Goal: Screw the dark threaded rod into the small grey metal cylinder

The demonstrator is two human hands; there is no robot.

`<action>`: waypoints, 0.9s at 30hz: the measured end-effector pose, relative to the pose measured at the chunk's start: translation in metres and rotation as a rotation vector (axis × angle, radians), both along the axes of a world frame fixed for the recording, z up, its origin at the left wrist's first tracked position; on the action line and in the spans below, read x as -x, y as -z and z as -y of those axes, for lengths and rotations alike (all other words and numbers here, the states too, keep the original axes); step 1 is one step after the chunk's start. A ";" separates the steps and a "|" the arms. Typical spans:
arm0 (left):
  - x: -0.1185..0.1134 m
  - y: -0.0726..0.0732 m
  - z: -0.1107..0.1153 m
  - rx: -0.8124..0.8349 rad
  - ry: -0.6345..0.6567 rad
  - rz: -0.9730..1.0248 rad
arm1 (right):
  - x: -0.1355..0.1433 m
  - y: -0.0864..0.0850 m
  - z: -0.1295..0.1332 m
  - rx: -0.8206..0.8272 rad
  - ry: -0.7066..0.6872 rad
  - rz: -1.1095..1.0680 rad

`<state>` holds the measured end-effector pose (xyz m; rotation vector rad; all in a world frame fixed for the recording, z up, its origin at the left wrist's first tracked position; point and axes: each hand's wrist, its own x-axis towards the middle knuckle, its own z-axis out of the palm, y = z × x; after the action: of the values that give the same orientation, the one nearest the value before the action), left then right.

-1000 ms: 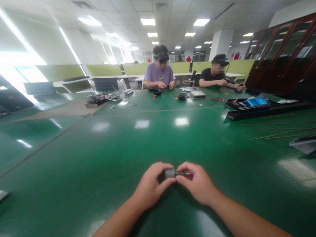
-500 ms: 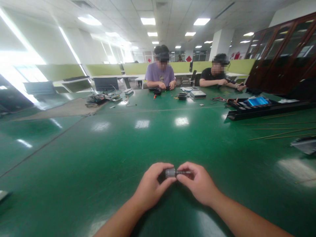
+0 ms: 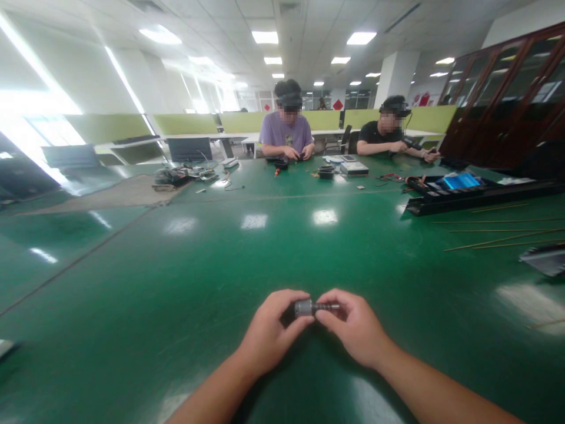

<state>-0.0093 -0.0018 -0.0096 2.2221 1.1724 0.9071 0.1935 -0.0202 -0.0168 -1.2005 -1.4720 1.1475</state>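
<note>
A small grey cylinder that looks like a motor (image 3: 303,308) lies sideways between my hands, low in the middle of the head view. My left hand (image 3: 269,331) grips its body between thumb and fingers, from the left side. Out of its right end comes a thin dark shaft (image 3: 327,307) with a ribbed or screw-like surface. The thumb and fingers of my right hand (image 3: 362,333) close around this shaft, with part of it showing between them. Both hands are just above the green tabletop (image 3: 220,259). Fingertips behind the motor are hidden.
Long thin brass-coloured rods (image 3: 503,231) lie at the right, near a black tray (image 3: 424,205) holding a blue item. Cables and electronic parts (image 3: 176,176) sit at the far left. A box (image 3: 354,169) stands farther back, where two people (image 3: 286,132) work.
Both hands keep almost the same pose around the motor, which has shifted only very slightly left. The right fingers have barely moved on the shaft.
</note>
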 end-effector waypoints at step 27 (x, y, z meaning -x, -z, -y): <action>-0.001 -0.004 -0.001 0.040 -0.016 0.031 | -0.001 0.003 0.000 0.031 0.004 0.047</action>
<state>-0.0082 -0.0011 -0.0060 2.1621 1.1863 0.9128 0.1945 -0.0201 -0.0194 -1.2585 -1.4919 1.1500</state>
